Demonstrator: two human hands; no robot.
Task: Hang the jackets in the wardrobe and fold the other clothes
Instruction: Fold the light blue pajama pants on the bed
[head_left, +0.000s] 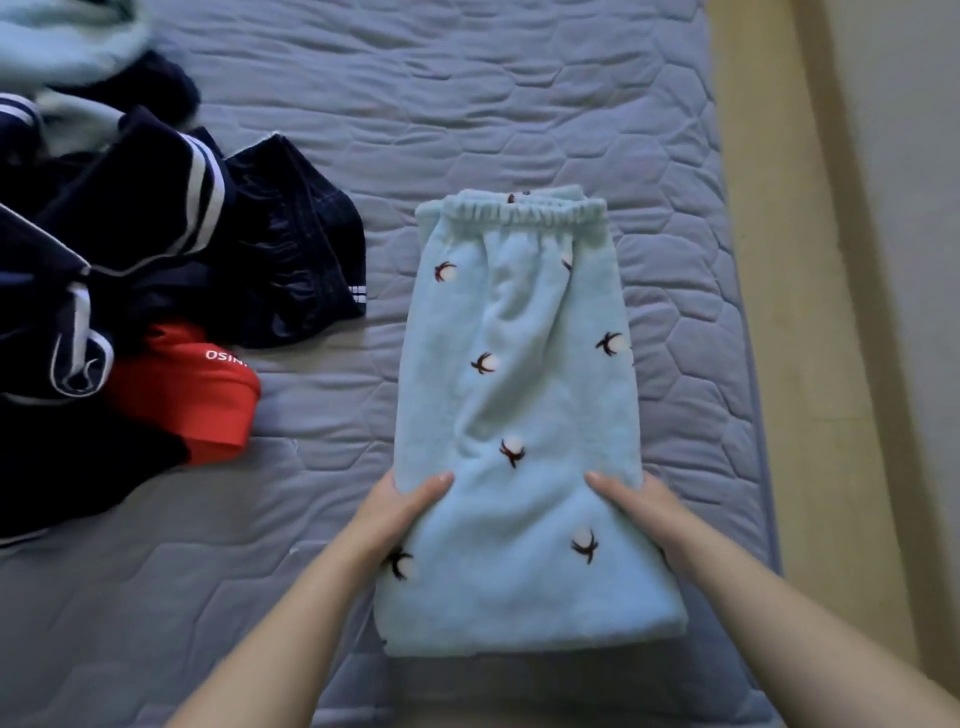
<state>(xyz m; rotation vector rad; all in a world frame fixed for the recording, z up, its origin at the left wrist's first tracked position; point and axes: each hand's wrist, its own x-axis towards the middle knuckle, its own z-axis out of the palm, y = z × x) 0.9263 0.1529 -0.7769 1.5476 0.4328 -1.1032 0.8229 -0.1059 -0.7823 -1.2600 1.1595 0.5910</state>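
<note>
You are gripping the light blue fleece trousers (519, 415) by both long edges as they are lying lengthwise on the quilted grey mattress (467, 104), filling the middle of the view and running down toward 6 o'clock. Their gathered elastic waistband (519, 213) is pointing away from you toward 12 o'clock, and the near end is sitting doubled over in a thick fold. Your left hand (402, 512) is pinching the edge at about 7 o'clock, thumb lying on top of the fleece and fingers tucked out of sight beneath. Your right hand (641, 512) is doing the same on the opposite edge at about 5 o'clock. A heap of navy clothes with white stripes (156, 234) is sprawling at 9 o'clock, well apart from the trousers. A red garment with white lettering (192, 405) is poking out from the heap's near side. Another pale blue fleece piece (62, 47) is lying blurred at 10 o'clock, against the top of the heap.
</note>
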